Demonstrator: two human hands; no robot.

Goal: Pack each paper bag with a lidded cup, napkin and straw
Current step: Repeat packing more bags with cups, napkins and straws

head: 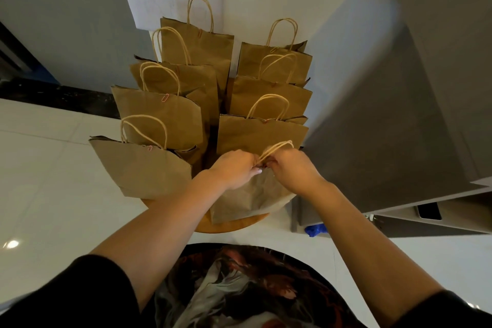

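Eight brown paper bags stand in two rows on a round wooden tabletop (234,225), their twisted paper handles upright. The nearest bag of the right row (250,194) sits at the tabletop's near edge, and both hands meet at its top. The left hand (234,168) has its fingers curled in a closed grip on the bag's upper edge, just beside the handles (277,149); the right hand (290,168) pinches the same spot from the other side, its fingertips hidden against the paper. The handles of this bag lean away from the person, pressed together between the two hands. The nearest bag of the left row (143,168) stands at the tabletop's near left edge, tilted outward, with a pink paper clip (150,148) on its top edge (a similar clip (165,98) shows on the bag behind it). What lies inside any bag cannot be seen. A blue object (315,229) lies on the white floor beside the grey cabinet (399,128) on the right.
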